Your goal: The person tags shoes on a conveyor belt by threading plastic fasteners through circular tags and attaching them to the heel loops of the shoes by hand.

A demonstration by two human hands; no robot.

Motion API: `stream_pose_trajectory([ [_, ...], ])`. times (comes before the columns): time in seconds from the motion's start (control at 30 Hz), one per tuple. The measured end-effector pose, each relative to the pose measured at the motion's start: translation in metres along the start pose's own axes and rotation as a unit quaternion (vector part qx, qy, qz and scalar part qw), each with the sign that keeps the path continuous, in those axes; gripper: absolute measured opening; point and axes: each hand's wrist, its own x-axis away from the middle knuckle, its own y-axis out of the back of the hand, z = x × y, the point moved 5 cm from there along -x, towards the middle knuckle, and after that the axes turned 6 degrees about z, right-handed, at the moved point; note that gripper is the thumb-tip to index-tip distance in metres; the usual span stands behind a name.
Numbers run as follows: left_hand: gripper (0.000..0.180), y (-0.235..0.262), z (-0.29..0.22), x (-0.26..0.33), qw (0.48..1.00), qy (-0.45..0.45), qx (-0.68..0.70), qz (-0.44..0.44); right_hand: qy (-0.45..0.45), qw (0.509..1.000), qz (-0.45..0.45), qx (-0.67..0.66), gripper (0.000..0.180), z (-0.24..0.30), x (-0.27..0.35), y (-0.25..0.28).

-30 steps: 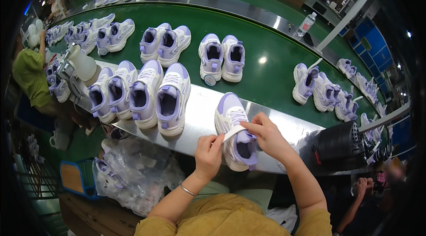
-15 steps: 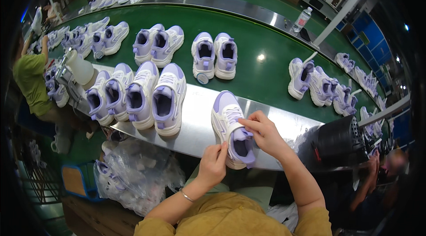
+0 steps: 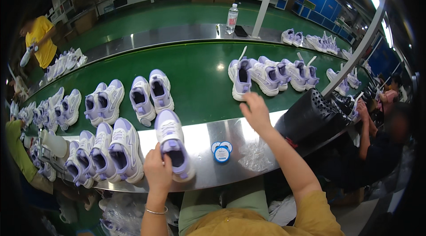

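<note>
A white and lilac sneaker [image 3: 181, 158] stands on the metal ledge in front of me, toe pointing away. My left hand [image 3: 157, 169] grips it by the left side of its collar, thumb by the opening. My right hand [image 3: 256, 112] is stretched out over the ledge's far edge with its fingers apart, holding nothing. Just beyond its fingertips stands another lilac sneaker [image 3: 241, 80] on the green belt, a pale strip sticking up from it; I cannot tell whether they touch. Between my arms lie round blue and white tags [image 3: 222, 152] and a crumpled clear plastic bag [image 3: 256, 155].
Several finished-looking sneakers [image 3: 120, 147] line the ledge at left. More pairs [image 3: 151, 93] stand on the green belt [image 3: 199, 71]. A black perforated drum [image 3: 306, 118] is at right. Beyond the belt are a water bottle [image 3: 231, 19] and a post [image 3: 265, 3]. Other people work at both sides.
My view has swung to the right. The sneaker, held by both hands before, now stands farther left under my left hand alone. My right hand has let go and reached out toward the belt.
</note>
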Motion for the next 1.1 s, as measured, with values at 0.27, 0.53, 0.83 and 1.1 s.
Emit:
stream_pose_trajectory([
  [0.27, 0.031, 0.005, 0.038, 0.008, 0.995, 0.083, 0.045, 0.028, -0.141, 0.984, 0.103, -0.030, 0.030, -0.127, -0.065, -0.074],
  [0.53, 0.031, 0.019, 0.028, 0.007, 0.991, 0.119, 0.027, 0.048, 0.043, 0.978, 0.007, -0.203, 0.018, 0.074, -0.007, 0.033],
  [0.83, 0.031, 0.021, -0.077, 0.042, 0.994, -0.026, 0.100, -0.036, 0.232, 0.953, 0.178, -0.077, 0.030, 0.171, 0.156, 0.000],
  [1.1, 0.039, -0.002, -0.080, 0.043, 0.997, -0.020, 0.067, -0.014, 0.044, 0.969, 0.137, -0.201, 0.032, 0.133, 0.100, 0.029],
])
